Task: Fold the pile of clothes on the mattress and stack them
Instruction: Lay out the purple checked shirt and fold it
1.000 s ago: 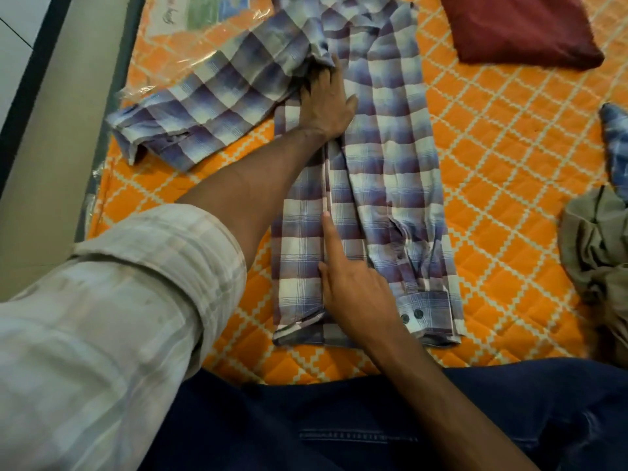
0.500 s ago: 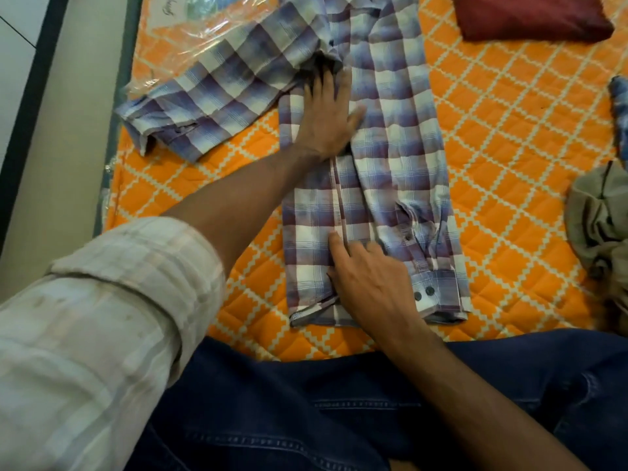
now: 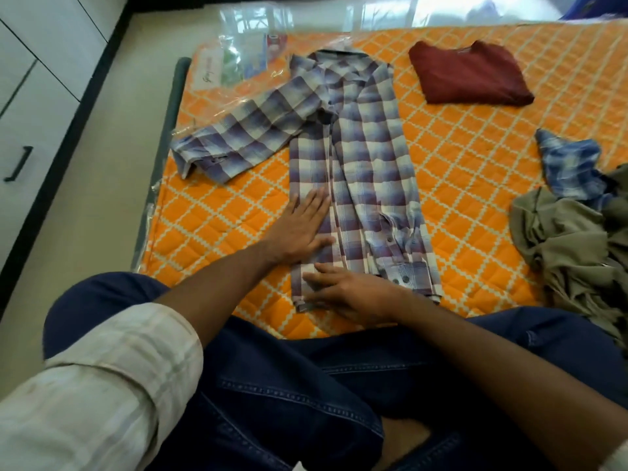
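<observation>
You are sitting at the near edge of an orange quilted mattress (image 3: 475, 158) that lies on a pale floor (image 3: 102, 185), with white cabinet fronts (image 3: 37, 73) along the left wall. The checked shirt (image 3: 367, 164) lies lengthwise in front of you, collar at the far end, its right side and sleeve already folded in over the body so the buttoned cuff sits at the near right corner. The other sleeve (image 3: 244, 137) is spread out to the left, resting partly on a sheet of clear plastic wrap (image 3: 238, 62). Your left hand (image 3: 302, 229) lies flat on the near left part of the shirt, fingers straight and together, gripping nothing. Your right hand (image 3: 346, 290) rests on the near hem, fingers stretched out leftward and pressing the cloth, not curled around it. At the far right a folded maroon garment (image 3: 472, 76) lies alone. The unfolded pile sits at the right edge: an olive garment (image 3: 571, 253) with a blue checked cloth (image 3: 571, 164) on its far side.
</observation>
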